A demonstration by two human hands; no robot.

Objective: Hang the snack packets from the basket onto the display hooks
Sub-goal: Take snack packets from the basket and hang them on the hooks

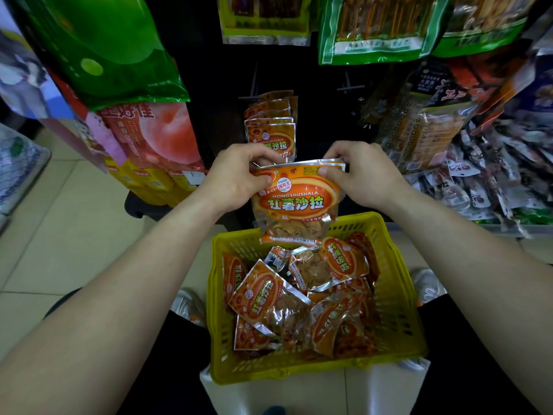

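An orange snack packet [294,202] hangs upright at the centre of the frame, held by its top edge between both hands. The left hand [236,178] pinches the upper left corner, fingers curled over the silver seal, and the right hand [359,172] pinches the upper right corner in the same way. The packet's lower edge sits just above the far rim of the yellow basket [401,298], which fills the lower centre of the frame and holds a loose heap of matching orange packets [269,298]. Directly behind the held packet, a row of the same packets on a hook [270,130] hangs against a dark display panel. Green bags [374,28] hang across the top, a peach-printed bag [161,133] is at left, and a pile of small wrapped snacks [490,181] lies at right.
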